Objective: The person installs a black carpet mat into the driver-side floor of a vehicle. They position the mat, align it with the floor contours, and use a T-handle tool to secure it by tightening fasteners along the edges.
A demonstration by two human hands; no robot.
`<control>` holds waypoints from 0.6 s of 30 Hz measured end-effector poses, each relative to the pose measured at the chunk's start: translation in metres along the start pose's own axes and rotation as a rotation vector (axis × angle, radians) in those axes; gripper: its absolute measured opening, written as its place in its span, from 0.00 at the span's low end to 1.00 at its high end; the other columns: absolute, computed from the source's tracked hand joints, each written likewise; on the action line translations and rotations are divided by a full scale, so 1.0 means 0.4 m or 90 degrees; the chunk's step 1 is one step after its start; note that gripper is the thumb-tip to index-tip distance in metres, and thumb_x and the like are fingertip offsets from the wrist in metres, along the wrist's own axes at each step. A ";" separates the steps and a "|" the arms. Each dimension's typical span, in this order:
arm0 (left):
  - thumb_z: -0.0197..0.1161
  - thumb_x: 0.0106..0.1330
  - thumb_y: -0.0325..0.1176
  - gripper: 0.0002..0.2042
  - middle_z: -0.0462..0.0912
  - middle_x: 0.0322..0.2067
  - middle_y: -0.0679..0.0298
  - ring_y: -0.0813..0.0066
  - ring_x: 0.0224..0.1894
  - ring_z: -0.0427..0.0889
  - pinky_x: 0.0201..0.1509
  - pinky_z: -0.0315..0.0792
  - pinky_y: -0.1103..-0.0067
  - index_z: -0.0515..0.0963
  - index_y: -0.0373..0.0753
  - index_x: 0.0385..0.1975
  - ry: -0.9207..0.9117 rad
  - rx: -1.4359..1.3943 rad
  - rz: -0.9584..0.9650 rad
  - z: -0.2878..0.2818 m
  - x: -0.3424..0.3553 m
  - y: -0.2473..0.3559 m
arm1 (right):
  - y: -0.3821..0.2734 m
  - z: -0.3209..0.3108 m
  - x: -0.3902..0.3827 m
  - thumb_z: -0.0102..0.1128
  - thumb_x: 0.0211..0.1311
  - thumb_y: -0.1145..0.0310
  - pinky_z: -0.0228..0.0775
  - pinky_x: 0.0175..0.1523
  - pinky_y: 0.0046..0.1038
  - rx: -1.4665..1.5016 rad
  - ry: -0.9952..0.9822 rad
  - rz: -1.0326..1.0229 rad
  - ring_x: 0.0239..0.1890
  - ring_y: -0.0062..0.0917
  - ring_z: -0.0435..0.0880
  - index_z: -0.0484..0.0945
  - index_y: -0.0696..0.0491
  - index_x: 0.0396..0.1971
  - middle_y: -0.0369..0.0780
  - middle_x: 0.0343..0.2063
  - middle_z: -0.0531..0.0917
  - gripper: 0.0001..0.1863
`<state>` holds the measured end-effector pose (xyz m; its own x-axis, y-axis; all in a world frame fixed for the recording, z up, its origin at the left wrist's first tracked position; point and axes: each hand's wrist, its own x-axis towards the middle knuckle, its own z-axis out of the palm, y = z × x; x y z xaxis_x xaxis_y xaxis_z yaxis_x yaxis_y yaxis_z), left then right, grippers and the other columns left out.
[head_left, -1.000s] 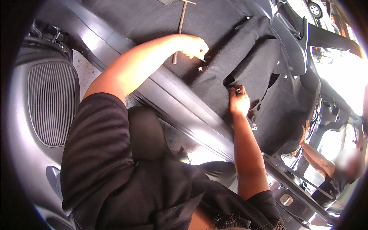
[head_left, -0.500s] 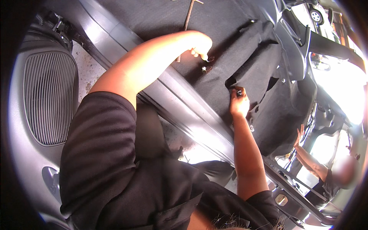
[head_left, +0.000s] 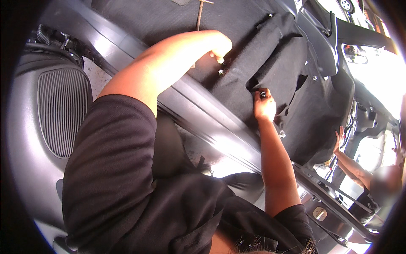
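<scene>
Left hand [head_left: 220, 45] adjoins one fastener [head_left: 220, 73], hold unclear; right hand [head_left: 265, 107] grips one dark object [head_left: 263, 95].

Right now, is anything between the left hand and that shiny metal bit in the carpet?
Nothing visible: the left hand is close to the shiny metal bit. The T-shaped rod lies left of that gap.

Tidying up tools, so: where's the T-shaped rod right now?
The T-shaped rod lies on the black carpet at the head view's top centre, partly hidden by the left forearm.
</scene>
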<state>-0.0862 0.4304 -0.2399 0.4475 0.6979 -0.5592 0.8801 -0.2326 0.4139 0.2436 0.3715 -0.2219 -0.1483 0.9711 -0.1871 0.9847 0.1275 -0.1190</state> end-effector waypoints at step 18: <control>0.75 0.63 0.34 0.15 0.91 0.45 0.58 0.55 0.51 0.89 0.53 0.80 0.60 0.85 0.44 0.50 0.245 -0.118 0.108 0.088 -0.077 0.012 | 0.016 0.014 0.007 0.64 0.74 0.53 0.79 0.57 0.46 0.014 0.002 0.005 0.50 0.50 0.89 0.83 0.44 0.52 0.50 0.44 0.91 0.15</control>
<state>-0.0902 0.3840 -0.2461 0.4603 0.8694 -0.1795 0.7404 -0.2644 0.6179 0.2489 0.3738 -0.2285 -0.1398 0.9728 -0.1849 0.9836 0.1149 -0.1392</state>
